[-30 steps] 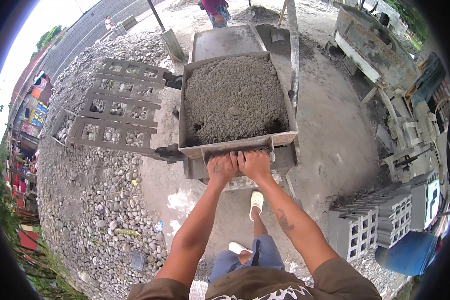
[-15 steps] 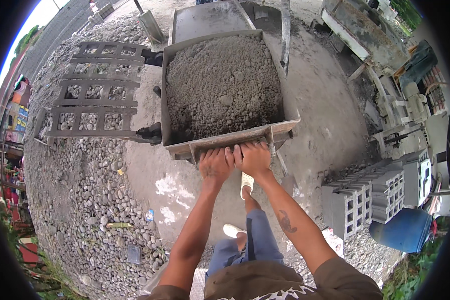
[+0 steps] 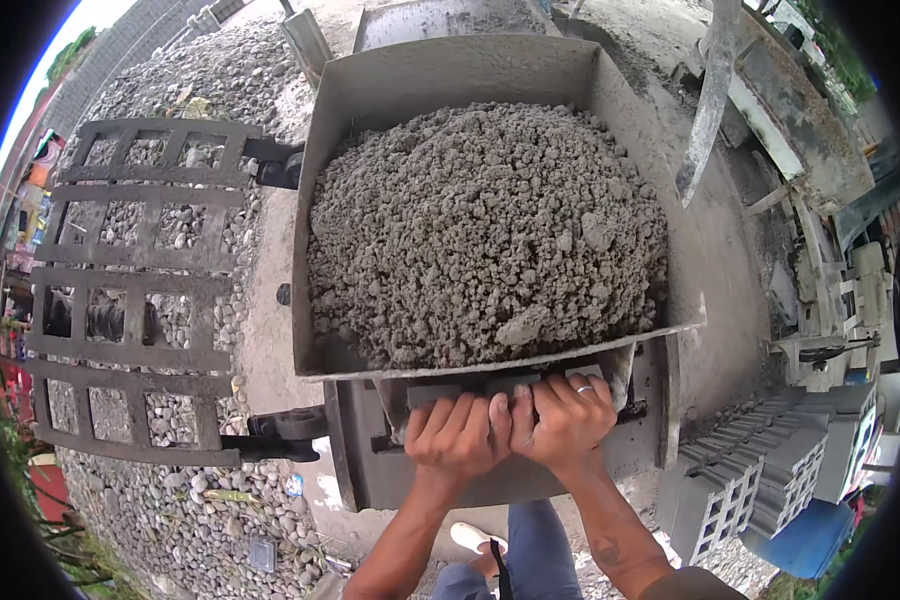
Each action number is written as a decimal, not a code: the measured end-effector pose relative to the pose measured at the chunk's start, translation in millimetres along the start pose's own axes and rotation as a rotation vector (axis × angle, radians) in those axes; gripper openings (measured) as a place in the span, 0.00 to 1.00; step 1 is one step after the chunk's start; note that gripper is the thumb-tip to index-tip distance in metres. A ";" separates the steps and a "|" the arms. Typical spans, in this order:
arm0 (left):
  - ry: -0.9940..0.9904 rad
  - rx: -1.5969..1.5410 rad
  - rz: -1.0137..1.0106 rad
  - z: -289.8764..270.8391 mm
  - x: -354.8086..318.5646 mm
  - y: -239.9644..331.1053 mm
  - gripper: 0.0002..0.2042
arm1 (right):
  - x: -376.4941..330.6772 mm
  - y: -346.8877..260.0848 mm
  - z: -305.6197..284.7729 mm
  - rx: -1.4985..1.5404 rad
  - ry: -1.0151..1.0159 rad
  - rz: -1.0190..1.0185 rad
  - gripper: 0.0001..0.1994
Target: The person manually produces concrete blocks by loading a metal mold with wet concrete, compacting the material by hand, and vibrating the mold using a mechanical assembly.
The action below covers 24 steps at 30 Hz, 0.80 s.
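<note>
A metal feed box (image 3: 450,72) fills the middle of the view, open at the top and heaped with grey, crumbly concrete mix (image 3: 490,220). The heap is lumpy and leaves part of the back wall bare. At the box's near side, my left hand (image 3: 455,432) and my right hand (image 3: 567,420) sit side by side, thumbs nearly touching. The fingers of both are curled over a dark bar (image 3: 435,390) just below the rim; my right hand wears a ring. Beneath them is a dark metal frame with a flat plate (image 3: 425,490).
Left of the box, a dark metal grid (image 3: 130,275) on hinged arms extends over pebbles (image 3: 195,540). A rusty pole (image 3: 712,100) rises at the far right. Grey hollow blocks (image 3: 730,480) and a blue drum (image 3: 800,540) stand at the right. My shoe (image 3: 467,538) is below.
The box and my hands now appear larger and lower in view. The metal frame now shows under my hands. The mix has shifted, baring the box's back wall.
</note>
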<state>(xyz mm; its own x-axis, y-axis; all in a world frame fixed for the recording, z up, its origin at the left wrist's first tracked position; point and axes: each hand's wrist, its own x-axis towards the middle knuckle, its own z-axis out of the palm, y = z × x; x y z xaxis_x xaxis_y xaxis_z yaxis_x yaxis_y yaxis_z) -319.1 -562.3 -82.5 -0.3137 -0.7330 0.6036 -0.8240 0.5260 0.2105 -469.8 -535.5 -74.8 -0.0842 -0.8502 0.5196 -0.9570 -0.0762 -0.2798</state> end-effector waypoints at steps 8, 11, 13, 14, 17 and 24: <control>-0.205 -0.135 -0.142 55.3 127.1 -42.9 0.24 | 122.0 35.6 56.1 0.092 -0.057 0.106 0.20; -0.321 -0.100 -0.144 42.1 107.9 -38.6 0.26 | 98.4 28.2 39.9 0.107 -0.121 0.115 0.22; -0.355 -0.071 -0.186 25.1 86.2 -24.9 0.27 | 71.8 25.2 34.2 0.051 -0.192 0.141 0.22; -0.382 -0.048 -0.211 12.3 72.2 -29.2 0.27 | 59.3 14.1 35.9 0.061 -0.222 0.135 0.22; -0.476 -0.045 -0.238 -15.6 54.1 -11.6 0.29 | 37.6 0.0 0.5 0.111 -0.229 0.157 0.23; -0.375 -0.076 -0.197 -60.7 -22.5 40.5 0.28 | -45.5 -9.4 -60.5 0.084 -0.215 0.120 0.22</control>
<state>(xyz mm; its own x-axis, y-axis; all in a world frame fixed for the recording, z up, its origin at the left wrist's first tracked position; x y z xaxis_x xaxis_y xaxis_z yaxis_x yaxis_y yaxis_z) -316.8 -498.4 -40.9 -0.3153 -0.9214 0.2274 -0.8527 0.3802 0.3583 -473.8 -464.6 -47.0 -0.1259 -0.9463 0.2977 -0.9166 -0.0038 -0.3999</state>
